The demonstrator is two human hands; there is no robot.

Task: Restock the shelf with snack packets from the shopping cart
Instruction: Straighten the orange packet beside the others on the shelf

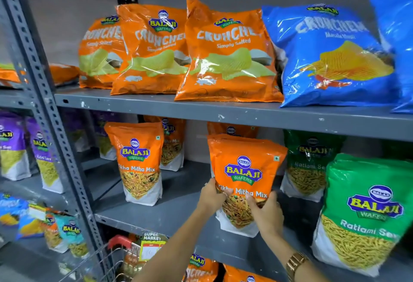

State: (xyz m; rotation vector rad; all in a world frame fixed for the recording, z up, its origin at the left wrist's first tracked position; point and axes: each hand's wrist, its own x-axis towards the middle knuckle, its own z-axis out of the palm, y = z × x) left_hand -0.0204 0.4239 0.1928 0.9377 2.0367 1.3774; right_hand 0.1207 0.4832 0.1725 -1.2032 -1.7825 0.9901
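Observation:
An orange Tikha Mitha Mix packet (244,170) stands upright on the middle grey shelf (169,217), near its front edge. My left hand (211,196) grips its lower left side and my right hand (266,212) grips its lower right, thumbs across the clear window. More orange packets stand right behind it. Another Tikha Mitha Mix packet (138,163) stands to the left, with one more behind. The shopping cart (111,259) with its red handle shows at the bottom, below my left arm.
Orange Crunchex bags (225,51) and blue Crunchex bags (330,55) fill the top shelf. Green Ratlami Sev packets (359,212) stand to the right. Purple packets (13,145) sit left of the perforated upright post (51,129). Bare shelf lies between the two orange packets.

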